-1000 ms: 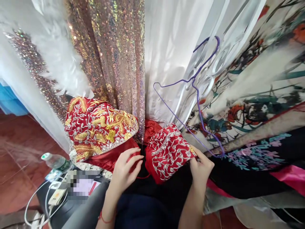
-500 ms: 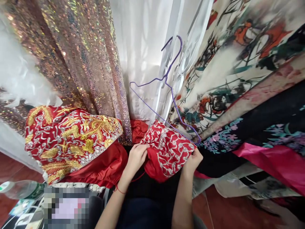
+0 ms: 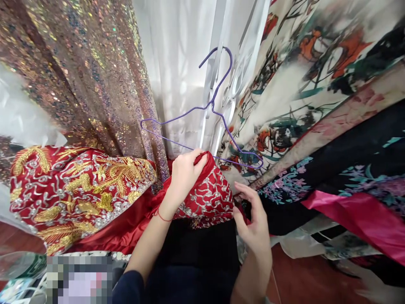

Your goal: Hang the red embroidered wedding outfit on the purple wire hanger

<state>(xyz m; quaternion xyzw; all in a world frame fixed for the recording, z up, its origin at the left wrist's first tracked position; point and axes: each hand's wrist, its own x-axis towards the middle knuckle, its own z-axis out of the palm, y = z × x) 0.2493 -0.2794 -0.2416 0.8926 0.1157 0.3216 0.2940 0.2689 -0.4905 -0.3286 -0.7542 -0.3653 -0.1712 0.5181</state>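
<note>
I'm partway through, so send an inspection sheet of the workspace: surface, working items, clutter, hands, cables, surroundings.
Surface: black fabric lies beneath the work.
Working items: red piece with silver embroidery; red section with gold and silver embroidery to its left; purple wire hanger behind, no garment on it.
Clutter: clear plastic bottle at the left edge; pixelated patch beside it, contents unreadable.
Hands: left hand grips the silver-embroidered piece's upper edge; right hand has thumb and fingers apart at its right end, contact unclear.
Cables: cannot confirm; lower-left corner is cropped and pixelated.
Surroundings: sequined fabric left, flower-printed fabric right, bright pink fabric, reddish floor.
</note>
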